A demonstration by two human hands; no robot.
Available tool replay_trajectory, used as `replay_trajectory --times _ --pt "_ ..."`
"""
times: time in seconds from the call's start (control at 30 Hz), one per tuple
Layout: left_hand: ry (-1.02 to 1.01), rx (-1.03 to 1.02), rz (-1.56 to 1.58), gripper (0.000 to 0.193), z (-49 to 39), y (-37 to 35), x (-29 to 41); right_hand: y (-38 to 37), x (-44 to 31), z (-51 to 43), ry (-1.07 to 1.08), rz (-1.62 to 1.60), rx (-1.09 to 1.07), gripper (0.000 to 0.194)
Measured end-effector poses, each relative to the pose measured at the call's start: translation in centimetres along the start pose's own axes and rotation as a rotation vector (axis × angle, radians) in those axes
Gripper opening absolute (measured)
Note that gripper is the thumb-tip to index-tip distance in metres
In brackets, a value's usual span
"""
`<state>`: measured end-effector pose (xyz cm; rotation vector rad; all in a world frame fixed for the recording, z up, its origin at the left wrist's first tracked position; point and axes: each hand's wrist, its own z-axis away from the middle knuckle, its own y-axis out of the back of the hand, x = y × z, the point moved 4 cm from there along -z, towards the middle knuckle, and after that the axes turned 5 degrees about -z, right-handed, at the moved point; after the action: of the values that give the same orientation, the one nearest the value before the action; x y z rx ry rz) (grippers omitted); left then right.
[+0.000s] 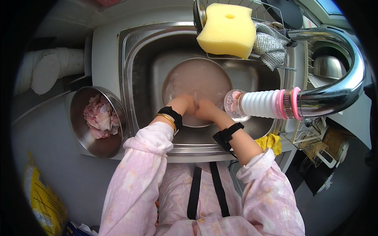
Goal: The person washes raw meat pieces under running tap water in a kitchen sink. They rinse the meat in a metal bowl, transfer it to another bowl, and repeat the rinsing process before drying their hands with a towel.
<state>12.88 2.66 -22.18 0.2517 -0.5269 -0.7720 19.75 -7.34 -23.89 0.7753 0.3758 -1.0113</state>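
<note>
A round metal bowl of cloudy pinkish water stands in the stainless steel sink. Both of my hands dip into this water side by side near the bowl's front edge. The fingers of my left hand are under the surface, and so are those of my right hand. Murky water hides whatever they touch or hold. On the counter to the left, a tilted steel bowl contains several pieces of raw, skin-on meat, which look like chicken.
A chrome faucet with a white corrugated extension reaches over the bowl's right side. A yellow sponge and a grey mesh cloth sit on a wire rack at the back. A yellow cloth lies by my right forearm.
</note>
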Motion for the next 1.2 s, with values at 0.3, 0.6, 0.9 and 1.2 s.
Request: replay_trajectory --times 0.3,0.6,0.9,1.2 --pt "0.118 -0.264 1.059 0.031 2.0 -1.2 -0.7 1.8 -0.6 3.2 -0.338 -1.158 -0.115 0.032" --pt "0.091 0.138 1.530 0.040 9.6 2.0 2.0 1.4 -2.6 4.3 -0.193 -2.202 -0.235 0.046" --pt "-0.386 0.542 1.381 0.050 19.9 4.8 5.3 3.9 -6.9 8.1 0.035 -2.275 -0.249 0.046" --pt "-0.155 1.030 1.002 0.036 21.0 4.9 3.5 5.0 -8.7 8.6 0.077 -2.289 -0.275 0.040"
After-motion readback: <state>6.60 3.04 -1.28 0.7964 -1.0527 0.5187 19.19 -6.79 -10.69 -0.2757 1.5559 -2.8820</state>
